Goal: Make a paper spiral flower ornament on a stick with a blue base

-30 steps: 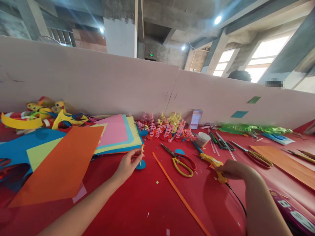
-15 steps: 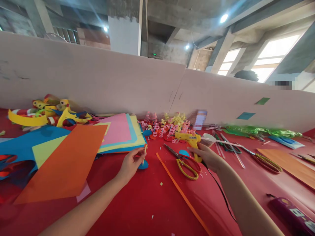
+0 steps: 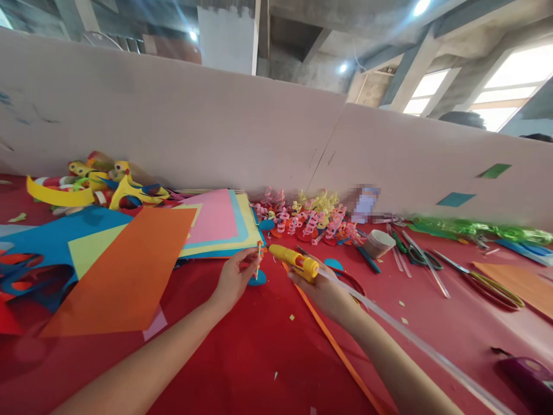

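Curls [image 3: 310, 225] stand apparently done, while the left hand [image 3: 237, 275] pinches a stick [image 3: 258, 262] (seemingly unfinished), the right hand [image 3: 326, 293] grips the glue gun [image 3: 298, 261], and a strip [image 3: 334, 340] lies uncurled.

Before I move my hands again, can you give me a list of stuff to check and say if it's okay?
1. Left hand has a grip on the thin stick: ok, pinched by thumb and fingertips.
2. Right hand has a grip on the yellow glue gun: ok.
3. Glue gun pointing away from your left hand: not ok, it points toward it.
4. Clear glue rod at the gun's back: ok, sticking out behind.
5. Thin stick fixed to the blue disc: cannot tell.
6. Gun hot: cannot tell.
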A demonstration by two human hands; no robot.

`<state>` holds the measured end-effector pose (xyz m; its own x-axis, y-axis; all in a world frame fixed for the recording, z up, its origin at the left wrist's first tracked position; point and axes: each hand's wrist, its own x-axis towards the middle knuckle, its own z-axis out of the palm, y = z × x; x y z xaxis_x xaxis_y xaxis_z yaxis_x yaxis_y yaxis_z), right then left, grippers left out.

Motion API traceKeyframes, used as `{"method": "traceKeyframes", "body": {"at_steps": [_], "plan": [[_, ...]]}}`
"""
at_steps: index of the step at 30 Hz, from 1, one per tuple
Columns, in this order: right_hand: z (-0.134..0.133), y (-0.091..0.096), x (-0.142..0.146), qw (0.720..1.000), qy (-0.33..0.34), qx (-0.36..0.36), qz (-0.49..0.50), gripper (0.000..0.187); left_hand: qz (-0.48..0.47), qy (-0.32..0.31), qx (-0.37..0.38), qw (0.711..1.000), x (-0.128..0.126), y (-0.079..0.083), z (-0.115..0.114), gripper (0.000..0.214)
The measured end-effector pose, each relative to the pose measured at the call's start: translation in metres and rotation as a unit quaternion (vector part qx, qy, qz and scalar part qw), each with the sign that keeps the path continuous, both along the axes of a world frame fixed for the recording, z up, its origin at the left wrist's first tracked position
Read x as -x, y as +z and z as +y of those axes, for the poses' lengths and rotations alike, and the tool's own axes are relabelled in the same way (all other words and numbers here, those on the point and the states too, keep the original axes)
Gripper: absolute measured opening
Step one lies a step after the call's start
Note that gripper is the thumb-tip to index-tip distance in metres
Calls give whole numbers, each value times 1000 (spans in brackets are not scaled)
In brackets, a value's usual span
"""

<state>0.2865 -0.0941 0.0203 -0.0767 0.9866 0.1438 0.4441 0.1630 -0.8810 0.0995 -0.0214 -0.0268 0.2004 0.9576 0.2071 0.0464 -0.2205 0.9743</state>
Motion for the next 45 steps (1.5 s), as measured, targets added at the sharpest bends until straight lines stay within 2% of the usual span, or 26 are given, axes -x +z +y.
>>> {"method": "traceKeyframes", "body": {"at_steps": [4, 9, 16, 34, 45], "plan": [[-1, -5, 1, 990, -21, -71, -122, 19, -11, -2, 0, 1000, 0, 1, -1, 29], [0, -12, 1, 985, -27, -90, -143, 13, -9, -4, -2, 1000, 0, 5, -3, 28], [0, -8, 6, 971, -23, -124, -203, 17, -11, 1, -6, 1000, -1, 6, -3, 27], [0, -8, 7, 953, -38, -149, -261, 14, -28, 5, 2, 1000, -2, 8, -2, 26], [2, -12, 6, 954, -33, -159, -252, 17, -22, 6, -6, 1000, -1, 5, -2, 26]]}}
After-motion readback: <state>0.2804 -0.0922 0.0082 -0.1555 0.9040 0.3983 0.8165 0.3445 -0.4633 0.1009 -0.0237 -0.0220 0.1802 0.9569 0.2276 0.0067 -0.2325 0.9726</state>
